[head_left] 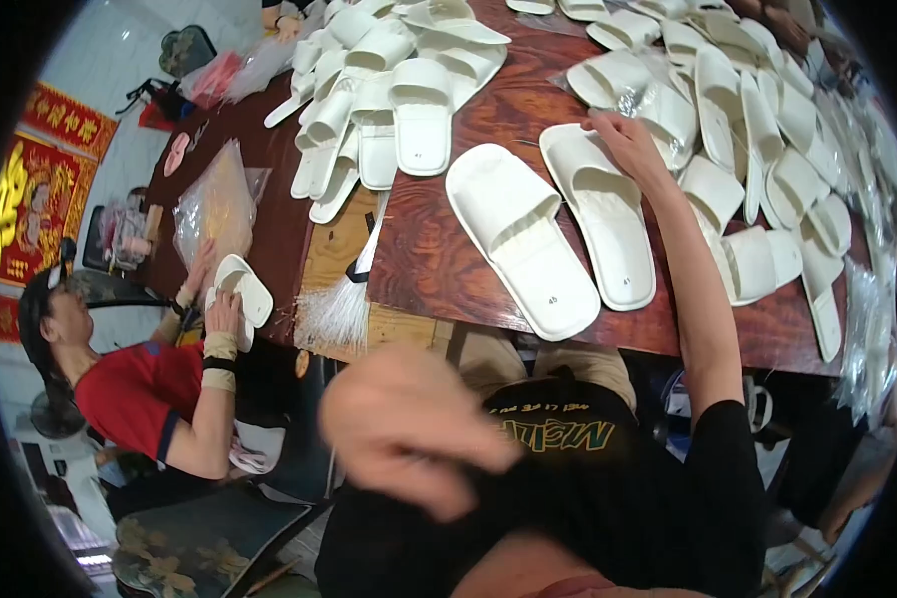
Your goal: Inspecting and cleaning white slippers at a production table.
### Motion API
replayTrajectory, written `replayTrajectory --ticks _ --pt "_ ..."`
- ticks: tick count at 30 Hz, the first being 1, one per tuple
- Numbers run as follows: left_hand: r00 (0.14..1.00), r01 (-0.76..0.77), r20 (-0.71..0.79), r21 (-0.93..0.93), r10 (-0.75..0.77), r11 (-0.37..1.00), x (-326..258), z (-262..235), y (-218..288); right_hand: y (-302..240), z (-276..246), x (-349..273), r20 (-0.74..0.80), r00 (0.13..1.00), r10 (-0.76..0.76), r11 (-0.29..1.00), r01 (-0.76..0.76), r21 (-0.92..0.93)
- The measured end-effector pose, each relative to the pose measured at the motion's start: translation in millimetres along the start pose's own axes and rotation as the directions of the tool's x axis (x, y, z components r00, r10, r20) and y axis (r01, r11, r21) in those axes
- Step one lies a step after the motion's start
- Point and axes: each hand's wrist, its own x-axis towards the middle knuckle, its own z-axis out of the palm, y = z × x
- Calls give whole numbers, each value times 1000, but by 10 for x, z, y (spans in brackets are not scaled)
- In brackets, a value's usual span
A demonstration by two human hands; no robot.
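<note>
Two white slide slippers lie side by side before me on the brown wooden table (429,249), toes pointing away. The left slipper (498,204) is slightly turned, and the right slipper (620,234) lies close beside it. My right hand (628,148) reaches over the table, its fingers closed at the toe edge of the right slipper. My left hand (409,429) is raised off the table in front of my dark shirt; motion smears its fingers, so what they hold, if anything, does not show.
White slippers (374,110) are heaped at the far left, and another pile (757,140) covers the right side. Clear plastic bags (872,319) hang over the right edge. White strands (339,314) hang at the table's left corner. A co-worker (159,389) holds a slipper at left.
</note>
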Motion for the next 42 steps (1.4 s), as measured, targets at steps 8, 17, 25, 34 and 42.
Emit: replayTrajectory --ticks 8,17,25,34,42 --pt "449 893 -739 355 -502 275 756 397 -1706 45 25 -38 59 996 -68 996 64 69" --pt "375 912 -836 254 -401 322 452 241 -1827 -11 203 -131 108 991 -85 949 47 312" --pt "271 758 -931 51 -243 650 -917 -179 -933 193 448 -247 -105 937 -333 942 334 0" --pt "66 840 -992 -5 -112 542 -2411 -1664 -1333 141 481 -348 -29 930 -366 911 351 -216" --pt "-230 852 -955 -291 -187 435 -2627 -1662 -1681 145 462 -377 -5 926 -377 908 369 -198"
